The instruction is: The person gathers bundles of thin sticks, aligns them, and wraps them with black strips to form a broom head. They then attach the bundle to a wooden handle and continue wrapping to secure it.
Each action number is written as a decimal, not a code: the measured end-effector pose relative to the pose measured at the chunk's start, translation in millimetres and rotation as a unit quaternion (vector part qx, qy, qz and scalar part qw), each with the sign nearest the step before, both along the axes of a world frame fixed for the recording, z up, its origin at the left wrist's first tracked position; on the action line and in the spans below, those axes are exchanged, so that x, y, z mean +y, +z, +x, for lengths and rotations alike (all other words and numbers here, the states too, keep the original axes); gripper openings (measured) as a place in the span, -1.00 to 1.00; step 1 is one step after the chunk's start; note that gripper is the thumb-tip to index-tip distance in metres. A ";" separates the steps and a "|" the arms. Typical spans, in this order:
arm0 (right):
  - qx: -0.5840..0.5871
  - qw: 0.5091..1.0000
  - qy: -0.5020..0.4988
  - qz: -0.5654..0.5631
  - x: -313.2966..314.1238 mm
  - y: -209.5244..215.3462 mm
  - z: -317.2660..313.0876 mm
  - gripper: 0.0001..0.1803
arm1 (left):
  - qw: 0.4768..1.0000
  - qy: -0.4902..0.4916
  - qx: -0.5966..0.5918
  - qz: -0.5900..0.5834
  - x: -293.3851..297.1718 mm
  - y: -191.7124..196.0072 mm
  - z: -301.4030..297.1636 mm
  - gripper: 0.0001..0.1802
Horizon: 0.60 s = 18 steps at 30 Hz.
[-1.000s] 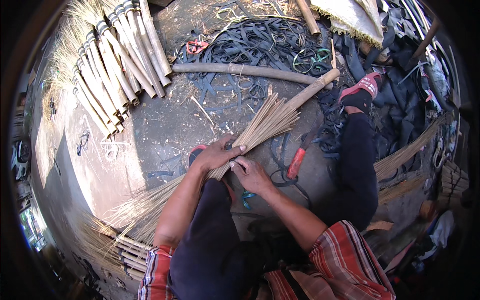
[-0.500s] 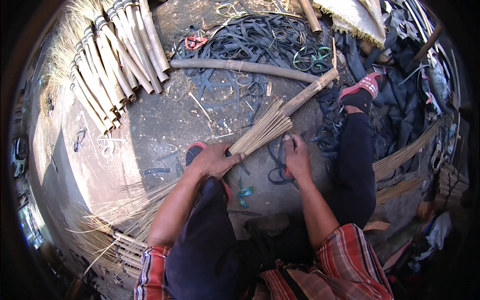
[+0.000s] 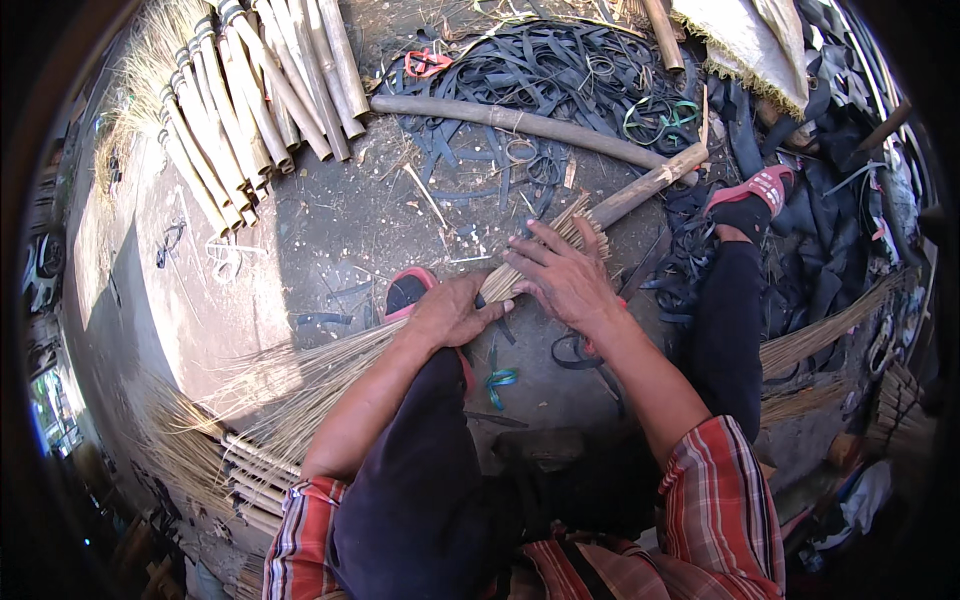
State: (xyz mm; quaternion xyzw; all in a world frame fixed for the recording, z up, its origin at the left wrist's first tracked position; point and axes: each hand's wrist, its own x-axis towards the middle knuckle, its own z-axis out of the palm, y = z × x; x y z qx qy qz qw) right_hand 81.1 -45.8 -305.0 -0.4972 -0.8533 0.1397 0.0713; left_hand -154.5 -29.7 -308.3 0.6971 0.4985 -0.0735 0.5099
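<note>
A bundle of thin, straw-coloured broom sticks (image 3: pixel 500 285) lies slantwise before me, its loose ends fanning out to the lower left. At its upper right end the sticks sit about a bamboo handle (image 3: pixel 650 187). My left hand (image 3: pixel 450 313) is closed round the bundle, near a dark strip at its fingertips. Over the stubby ends of the sticks lies my right hand (image 3: pixel 568 272), palm down, fingers stretched and spread, touching them. It partly hides where sticks and handle meet.
A heap of black rubber strips (image 3: pixel 540 75) lies beyond, with a long wooden pole (image 3: pixel 520 122) across its front. Several finished brooms (image 3: pixel 235 120) rest at the far left. White cloth (image 3: pixel 750 40) is at the far right. My sandalled feet flank the bundle.
My right hand has moved from beside the bundle up onto its stick ends, and its curled fingers have spread. My left hand keeps its grip. The view has shifted slightly.
</note>
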 end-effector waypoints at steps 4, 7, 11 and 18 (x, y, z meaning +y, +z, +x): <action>0.000 0.999 0.026 -0.035 9.0 -8.8 0.2 -0.49 | 0.998 -0.019 0.031 0.042 -3.6 -0.2 1.4 -0.20; 0.011 0.999 0.021 -0.026 8.8 -9.0 0.0 -0.52 | 0.998 -0.014 0.036 0.041 -2.5 2.4 2.6 -0.20; 0.046 0.998 0.004 -0.052 9.3 -5.0 -0.3 -0.56 | 0.999 -0.001 0.033 0.015 -2.5 7.8 4.4 -0.20; 0.020 0.994 0.011 -0.108 16.0 -11.6 0.4 -0.62 | 0.998 0.022 -0.005 0.057 -13.4 3.4 2.9 -0.22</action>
